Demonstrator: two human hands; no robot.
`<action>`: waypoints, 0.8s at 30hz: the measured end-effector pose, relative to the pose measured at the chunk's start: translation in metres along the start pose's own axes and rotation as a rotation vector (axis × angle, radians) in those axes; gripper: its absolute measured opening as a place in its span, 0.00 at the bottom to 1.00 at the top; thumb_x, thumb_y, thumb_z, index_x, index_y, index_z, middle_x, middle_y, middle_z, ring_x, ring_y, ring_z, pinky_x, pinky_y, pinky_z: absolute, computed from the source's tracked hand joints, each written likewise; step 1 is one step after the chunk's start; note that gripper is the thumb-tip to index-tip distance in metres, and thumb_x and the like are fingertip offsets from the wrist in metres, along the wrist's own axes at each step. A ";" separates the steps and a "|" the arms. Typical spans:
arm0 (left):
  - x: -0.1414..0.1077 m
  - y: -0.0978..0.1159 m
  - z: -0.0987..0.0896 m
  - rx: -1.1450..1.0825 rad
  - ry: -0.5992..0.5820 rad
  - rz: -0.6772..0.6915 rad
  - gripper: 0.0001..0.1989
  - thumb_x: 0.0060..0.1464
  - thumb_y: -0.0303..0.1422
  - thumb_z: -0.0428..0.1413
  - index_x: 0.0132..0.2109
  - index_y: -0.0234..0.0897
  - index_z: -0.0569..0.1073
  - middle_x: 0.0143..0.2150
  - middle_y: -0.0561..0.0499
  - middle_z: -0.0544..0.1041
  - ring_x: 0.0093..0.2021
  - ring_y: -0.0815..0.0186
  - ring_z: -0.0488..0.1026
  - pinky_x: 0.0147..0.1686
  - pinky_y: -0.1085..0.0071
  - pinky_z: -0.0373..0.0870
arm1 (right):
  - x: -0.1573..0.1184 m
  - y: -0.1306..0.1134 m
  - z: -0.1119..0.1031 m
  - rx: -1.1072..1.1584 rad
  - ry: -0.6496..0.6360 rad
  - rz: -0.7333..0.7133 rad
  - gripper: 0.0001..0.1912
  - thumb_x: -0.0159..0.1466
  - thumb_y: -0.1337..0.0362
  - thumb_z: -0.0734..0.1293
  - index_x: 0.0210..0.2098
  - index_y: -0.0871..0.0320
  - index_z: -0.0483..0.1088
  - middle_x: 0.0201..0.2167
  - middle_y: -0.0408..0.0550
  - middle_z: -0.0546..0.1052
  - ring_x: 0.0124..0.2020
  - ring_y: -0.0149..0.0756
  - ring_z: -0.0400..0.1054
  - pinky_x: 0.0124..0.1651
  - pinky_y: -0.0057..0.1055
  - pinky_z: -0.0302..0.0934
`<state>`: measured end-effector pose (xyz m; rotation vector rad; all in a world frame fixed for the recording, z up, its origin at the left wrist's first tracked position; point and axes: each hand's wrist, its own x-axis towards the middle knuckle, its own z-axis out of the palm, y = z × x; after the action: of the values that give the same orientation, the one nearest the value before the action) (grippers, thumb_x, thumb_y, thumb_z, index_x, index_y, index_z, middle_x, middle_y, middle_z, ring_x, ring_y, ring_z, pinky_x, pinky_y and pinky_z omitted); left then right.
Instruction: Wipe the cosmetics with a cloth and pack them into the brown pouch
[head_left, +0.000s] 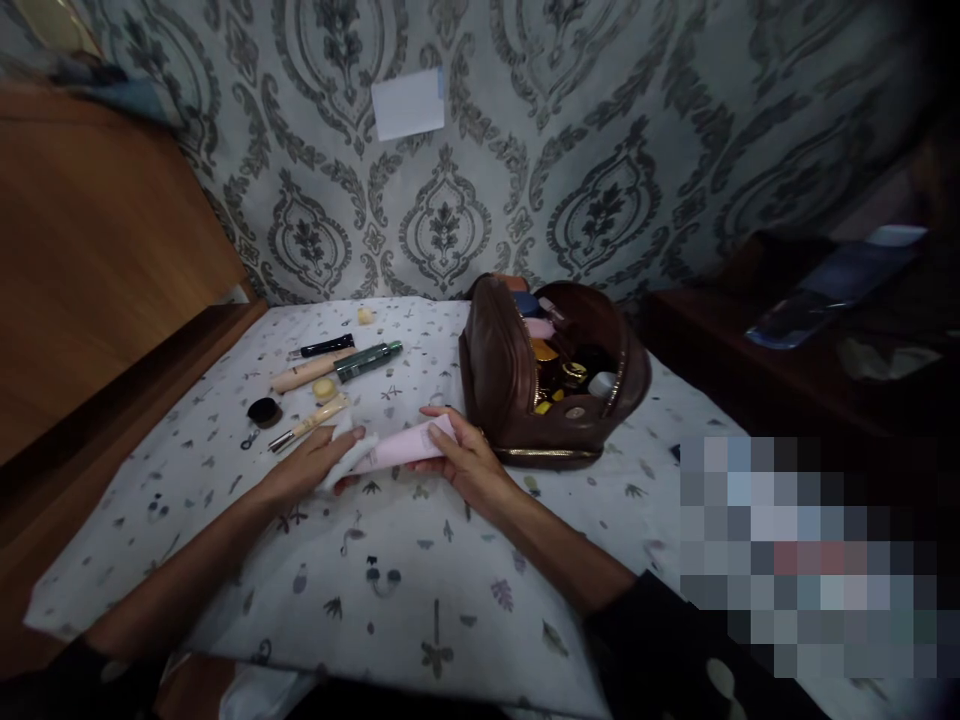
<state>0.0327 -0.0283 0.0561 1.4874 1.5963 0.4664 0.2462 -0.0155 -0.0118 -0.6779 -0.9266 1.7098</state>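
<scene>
A pink squeeze tube (397, 447) lies slantwise between my hands, just above the patterned cloth. My right hand (472, 455) is closed on its right end, thumb on top. My left hand (319, 460) is closed on a crumpled white tissue (352, 455), which wraps round the tube's left end and hides it. Just beyond my left hand lies a slim bottle with a silver cap (285, 440). To the right stands a brown cosmetic bag (495, 360), unzipped, with several cosmetics inside.
Further back lie a dark green tube (367, 360), a beige tube (300, 374), a black tube (324, 346), a small yellow jar (323, 389) and a black round lid (263, 411). A wooden panel (112, 200) borders the left; patterned wallpaper (442, 220) rises behind.
</scene>
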 end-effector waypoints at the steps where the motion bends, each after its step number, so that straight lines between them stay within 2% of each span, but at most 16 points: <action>1: 0.000 -0.001 0.001 -0.027 -0.037 0.016 0.28 0.56 0.56 0.49 0.20 0.39 0.70 0.15 0.53 0.69 0.19 0.65 0.66 0.23 0.71 0.62 | 0.000 0.000 0.001 0.010 0.023 0.001 0.26 0.55 0.54 0.74 0.49 0.54 0.65 0.33 0.40 0.71 0.30 0.31 0.71 0.33 0.30 0.73; 4: 0.000 -0.007 0.004 -0.134 -0.144 0.085 0.27 0.55 0.57 0.51 0.25 0.37 0.71 0.18 0.54 0.71 0.19 0.67 0.66 0.22 0.73 0.62 | 0.002 0.000 0.002 0.031 0.080 0.003 0.29 0.53 0.58 0.75 0.50 0.53 0.62 0.35 0.39 0.70 0.28 0.28 0.69 0.32 0.28 0.72; 7: -0.005 -0.012 0.008 -0.222 -0.182 0.081 0.23 0.54 0.55 0.55 0.33 0.37 0.72 0.20 0.55 0.72 0.20 0.68 0.66 0.21 0.74 0.62 | 0.004 0.002 0.003 0.039 0.119 0.005 0.34 0.48 0.60 0.77 0.50 0.53 0.60 0.33 0.38 0.72 0.26 0.28 0.69 0.28 0.25 0.68; 10: -0.017 -0.011 0.019 -0.274 -0.214 0.087 0.24 0.53 0.52 0.57 0.45 0.37 0.72 0.27 0.53 0.77 0.25 0.64 0.72 0.25 0.71 0.69 | 0.005 0.006 0.002 0.028 0.116 0.015 0.37 0.45 0.60 0.79 0.49 0.54 0.60 0.29 0.37 0.75 0.25 0.28 0.70 0.28 0.24 0.65; 12: -0.023 -0.008 0.029 -0.289 -0.227 0.142 0.25 0.54 0.50 0.57 0.52 0.37 0.70 0.36 0.50 0.80 0.34 0.60 0.76 0.33 0.68 0.73 | 0.003 0.009 0.001 -0.018 0.059 0.034 0.34 0.46 0.58 0.79 0.47 0.55 0.62 0.28 0.38 0.76 0.26 0.29 0.71 0.31 0.25 0.65; 14: -0.026 -0.006 0.040 -0.277 -0.221 0.209 0.27 0.54 0.47 0.58 0.55 0.36 0.69 0.44 0.47 0.80 0.46 0.56 0.75 0.44 0.65 0.73 | 0.001 0.011 0.000 -0.126 -0.029 0.027 0.26 0.51 0.56 0.77 0.45 0.56 0.66 0.29 0.40 0.77 0.29 0.30 0.72 0.35 0.27 0.65; 16: -0.025 -0.005 0.046 -0.253 -0.204 0.233 0.28 0.54 0.47 0.58 0.56 0.35 0.69 0.46 0.46 0.79 0.52 0.54 0.73 0.52 0.62 0.69 | -0.001 0.011 -0.001 -0.286 -0.103 -0.044 0.18 0.56 0.56 0.73 0.42 0.57 0.70 0.31 0.43 0.78 0.33 0.32 0.73 0.39 0.30 0.66; 19: -0.018 -0.007 0.046 -0.209 -0.222 0.232 0.28 0.55 0.48 0.56 0.56 0.34 0.70 0.46 0.46 0.79 0.52 0.52 0.73 0.53 0.59 0.69 | -0.005 0.007 -0.001 -0.559 -0.162 -0.192 0.12 0.63 0.58 0.67 0.42 0.57 0.74 0.38 0.48 0.80 0.41 0.37 0.73 0.44 0.33 0.66; 22: -0.015 -0.014 0.037 -0.096 -0.238 0.298 0.25 0.55 0.48 0.56 0.54 0.36 0.73 0.50 0.46 0.79 0.52 0.53 0.73 0.54 0.59 0.68 | -0.011 0.002 0.002 -0.816 -0.220 -0.278 0.13 0.66 0.61 0.63 0.46 0.58 0.75 0.42 0.51 0.79 0.44 0.40 0.73 0.46 0.35 0.65; 24: -0.015 -0.019 0.029 0.071 -0.178 0.333 0.22 0.56 0.48 0.54 0.49 0.37 0.75 0.47 0.47 0.80 0.48 0.55 0.75 0.51 0.60 0.70 | -0.014 -0.001 0.005 -0.950 -0.260 -0.325 0.14 0.66 0.62 0.64 0.48 0.60 0.75 0.43 0.53 0.79 0.44 0.40 0.73 0.48 0.35 0.65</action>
<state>0.0429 -0.0546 0.0306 1.8069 1.2427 0.4520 0.2474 -0.0304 -0.0083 -0.8436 -1.9538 1.0155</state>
